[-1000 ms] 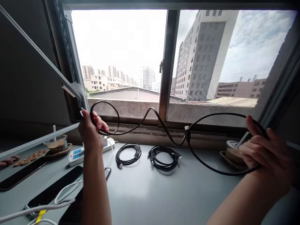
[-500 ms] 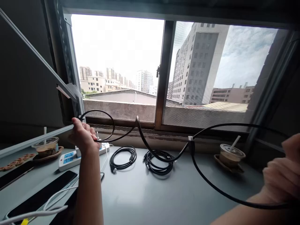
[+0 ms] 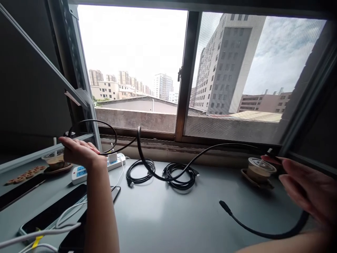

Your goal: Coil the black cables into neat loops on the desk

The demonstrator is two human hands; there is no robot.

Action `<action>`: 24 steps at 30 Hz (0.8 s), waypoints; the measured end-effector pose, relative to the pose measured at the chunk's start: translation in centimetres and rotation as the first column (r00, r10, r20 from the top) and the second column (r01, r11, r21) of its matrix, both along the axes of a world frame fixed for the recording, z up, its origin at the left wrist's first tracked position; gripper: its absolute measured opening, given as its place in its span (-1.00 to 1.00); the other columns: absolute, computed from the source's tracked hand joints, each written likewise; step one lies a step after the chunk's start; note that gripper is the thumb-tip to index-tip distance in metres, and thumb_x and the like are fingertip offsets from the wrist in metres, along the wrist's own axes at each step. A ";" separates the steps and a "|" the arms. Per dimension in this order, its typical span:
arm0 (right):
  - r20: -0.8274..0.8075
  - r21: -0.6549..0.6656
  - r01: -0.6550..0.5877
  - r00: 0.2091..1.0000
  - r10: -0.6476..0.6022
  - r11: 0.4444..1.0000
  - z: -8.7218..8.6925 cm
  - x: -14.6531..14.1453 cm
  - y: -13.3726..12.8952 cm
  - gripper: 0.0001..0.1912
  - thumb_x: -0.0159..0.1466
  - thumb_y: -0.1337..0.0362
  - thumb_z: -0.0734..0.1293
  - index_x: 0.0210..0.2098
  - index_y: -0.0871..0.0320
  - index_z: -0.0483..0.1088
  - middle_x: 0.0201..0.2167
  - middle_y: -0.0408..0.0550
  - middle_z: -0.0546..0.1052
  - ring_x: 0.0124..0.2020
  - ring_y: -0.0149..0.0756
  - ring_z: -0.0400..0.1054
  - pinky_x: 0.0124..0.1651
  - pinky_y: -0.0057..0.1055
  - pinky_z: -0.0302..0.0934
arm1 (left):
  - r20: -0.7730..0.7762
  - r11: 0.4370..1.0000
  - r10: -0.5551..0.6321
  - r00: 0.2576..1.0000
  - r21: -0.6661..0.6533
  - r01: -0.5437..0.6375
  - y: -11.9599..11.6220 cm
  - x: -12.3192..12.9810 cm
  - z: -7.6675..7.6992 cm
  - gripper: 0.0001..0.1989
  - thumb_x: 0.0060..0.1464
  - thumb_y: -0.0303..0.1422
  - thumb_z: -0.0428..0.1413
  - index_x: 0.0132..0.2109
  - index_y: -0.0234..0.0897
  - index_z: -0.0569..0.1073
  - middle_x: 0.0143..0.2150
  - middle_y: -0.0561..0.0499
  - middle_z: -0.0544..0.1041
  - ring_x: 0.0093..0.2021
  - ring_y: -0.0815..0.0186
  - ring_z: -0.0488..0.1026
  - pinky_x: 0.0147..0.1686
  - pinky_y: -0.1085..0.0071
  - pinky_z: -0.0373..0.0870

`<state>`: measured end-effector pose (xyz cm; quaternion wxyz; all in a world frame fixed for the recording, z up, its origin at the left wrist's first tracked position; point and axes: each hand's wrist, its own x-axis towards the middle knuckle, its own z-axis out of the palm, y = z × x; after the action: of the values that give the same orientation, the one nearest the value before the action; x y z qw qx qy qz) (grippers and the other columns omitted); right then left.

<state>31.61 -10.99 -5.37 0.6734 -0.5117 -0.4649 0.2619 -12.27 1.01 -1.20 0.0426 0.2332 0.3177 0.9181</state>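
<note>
A black cable point(image 3: 158, 175) is stretched in loose curves between my two hands, above the desk. My left hand point(image 3: 81, 153), palm partly turned up, is closed on one end of it, and a loop rises over the fingers. My right hand point(image 3: 308, 186) grips the other part at the right edge, with its fingers slightly apart. From below that hand hangs a free end with a dark plug point(image 3: 225, 206). Two coiled black cables lie on the desk between the hands: a thin coil point(image 3: 140, 181) and a thicker coil point(image 3: 181, 184) that the held cable crosses in view.
A white power strip point(image 3: 79, 175) lies beside my left forearm, with phones point(image 3: 52, 211) and white cords point(image 3: 44, 233) nearby. Cups with straws stand on coasters at left point(image 3: 54, 160) and right point(image 3: 260, 168). A window point(image 3: 181, 88) is behind the desk point(image 3: 168, 218).
My left hand has moved left and turned palm up. My right hand has loosened its fist, and the plug end that crossed the cable mid-air now hangs lower, apart from it.
</note>
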 end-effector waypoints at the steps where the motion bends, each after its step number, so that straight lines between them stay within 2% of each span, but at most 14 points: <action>1: 0.067 -0.050 0.073 0.995 -0.069 0.996 0.9 -0.8 0.0 -0.67 0.05 -0.09 0.32 -0.32 -0.04 0.50 -0.83 -0.15 0.05 -0.89 -0.53 -0.21 -0.85 -0.50 -0.46 | -0.011 1.000 -0.015 1.000 -0.006 0.015 -0.2 -0.1 0.1 -0.52 0.30 -0.20 -0.23 -0.54 -0.36 -0.12 -0.54 0.16 -0.31 -0.69 0.72 -0.04 -0.48 0.13 -0.26; 3: 0.083 -0.018 0.104 0.991 -0.102 0.994 2.6 -2.4 0.4 -0.65 0.05 -0.10 0.32 -0.34 -0.02 0.49 -0.80 -0.15 0.09 -0.87 -0.57 -0.16 -0.84 -0.54 -0.37 | -0.018 0.994 -0.105 0.994 -0.027 0.104 -0.7 -0.2 0.4 -0.57 0.30 -0.30 -0.26 -0.54 -0.38 -0.09 -0.48 0.13 -0.38 -0.70 0.71 -0.04 -0.51 0.13 -0.26; 7: -0.129 0.055 -0.098 0.986 0.104 0.994 4.6 -5.2 2.3 -0.65 0.04 -0.02 0.40 -0.25 0.01 0.45 -0.71 -0.25 0.10 -0.82 -0.69 -0.23 -0.79 -0.58 -0.37 | -0.068 0.931 -0.362 0.930 -0.073 0.357 -1.5 0.8 1.5 -0.60 0.29 -0.33 -0.27 -0.53 -0.36 -0.06 -0.52 0.15 -0.38 -0.76 0.70 -0.06 -0.46 0.16 -0.30; 9: -0.245 0.135 -0.149 0.953 0.179 0.980 5.1 -6.6 3.4 -0.65 0.04 0.05 0.42 -0.19 -0.02 0.44 -0.56 -0.20 0.23 -0.78 -0.71 -0.21 -0.78 -0.60 -0.40 | -0.079 0.871 -0.490 0.868 -0.088 0.484 -1.8 1.8 2.1 -0.61 0.28 -0.32 -0.25 -0.53 -0.33 -0.03 -0.63 0.20 -0.29 -0.79 0.68 -0.09 -0.45 0.24 -0.39; 11: -0.270 0.173 -0.168 0.939 0.211 0.971 5.5 -8.2 4.3 -0.64 0.02 0.10 0.43 -0.17 -0.03 0.43 -0.40 -0.12 0.35 -0.74 -0.69 -0.14 -0.79 -0.62 -0.42 | -0.071 0.788 -0.615 0.786 -0.103 0.607 -2.1 2.9 2.6 -0.62 0.26 -0.34 -0.20 -0.54 -0.30 0.01 -0.73 0.23 -0.17 -0.82 0.63 -0.11 -0.55 0.32 -0.44; 14: -0.079 0.150 -0.230 0.967 0.244 0.962 5.9 -10.8 4.9 -0.60 0.04 0.02 0.39 -0.15 0.01 0.42 -0.25 -0.06 0.42 -0.74 -0.66 -0.06 -0.81 -0.62 -0.39 | -0.071 0.674 -0.738 0.671 -0.130 0.728 -2.6 4.5 3.1 -0.62 0.23 -0.33 -0.15 -0.56 -0.27 0.08 -0.82 0.22 -0.04 -0.85 0.56 -0.12 -0.72 0.38 -0.37; 17: 0.136 0.084 -0.314 0.944 0.302 0.946 5.8 -13.0 5.1 -0.52 0.11 -0.06 0.30 -0.10 0.12 0.40 -0.22 0.01 0.45 -0.74 -0.64 0.05 -0.80 -0.61 -0.29 | -0.094 0.600 -0.800 0.593 -0.175 0.781 -3.3 6.1 3.4 -0.59 0.20 -0.24 -0.08 -0.59 -0.26 0.12 -0.83 0.21 0.01 -0.86 0.55 -0.12 -0.81 0.46 -0.32; 20: 0.248 0.051 -0.334 0.917 0.312 0.941 5.4 -14.4 5.5 -0.44 0.13 -0.10 0.27 -0.06 0.18 0.39 -0.22 0.03 0.47 -0.72 -0.60 0.13 -0.76 -0.58 -0.12 | -0.136 0.555 -0.832 0.539 -0.217 0.803 -4.2 7.7 3.6 -0.56 0.14 -0.18 0.01 -0.62 -0.27 0.15 -0.84 0.21 0.02 -0.86 0.56 -0.12 -0.86 0.52 -0.31; 24: 0.374 -0.022 -0.319 0.876 0.304 0.947 5.1 -15.6 6.0 -0.46 0.09 -0.03 0.34 -0.04 0.16 0.40 -0.30 -0.03 0.49 -0.71 -0.58 0.16 -0.66 -0.55 0.08 | -0.211 0.535 -0.844 0.493 -0.271 0.800 -5.3 9.9 3.4 -0.55 0.07 -0.11 0.07 -0.63 -0.26 0.20 -0.85 0.20 0.02 -0.88 0.56 -0.10 -0.89 0.55 -0.27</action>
<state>16.05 -4.98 -0.29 0.5323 -0.4568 -0.6654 0.2555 -2.41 -4.28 2.24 0.4397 0.4970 0.2319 0.7113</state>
